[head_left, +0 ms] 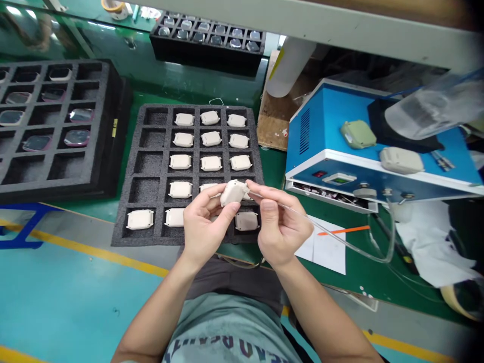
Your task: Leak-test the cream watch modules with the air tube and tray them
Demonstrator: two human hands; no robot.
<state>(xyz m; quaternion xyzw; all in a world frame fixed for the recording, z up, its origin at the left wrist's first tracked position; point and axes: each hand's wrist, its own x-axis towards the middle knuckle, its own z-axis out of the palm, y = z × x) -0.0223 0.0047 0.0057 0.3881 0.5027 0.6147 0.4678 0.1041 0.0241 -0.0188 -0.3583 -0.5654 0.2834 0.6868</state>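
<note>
My left hand (206, 219) grips a cream watch-like case (233, 193) between thumb and fingers, above the lower right part of a grey foam tray (153, 241). Closed round the end of a thin clear tube (328, 233), my right hand (282, 219) holds its tip against the right edge of that case. Similar cream cases (180, 162) lie in most of the tray's compartments, while several in the left column are empty. From my right hand the tube curves away towards a blue machine (340, 121).
A black foam tray (102, 126) with dark-screened watches stands at the left, another (212, 53) at the back. A green case (358, 134) and a cream case (401, 160) lie on the machine. White paper (336, 257), an orange stick (344, 230) and crumpled tissue (431, 242) lie at the right.
</note>
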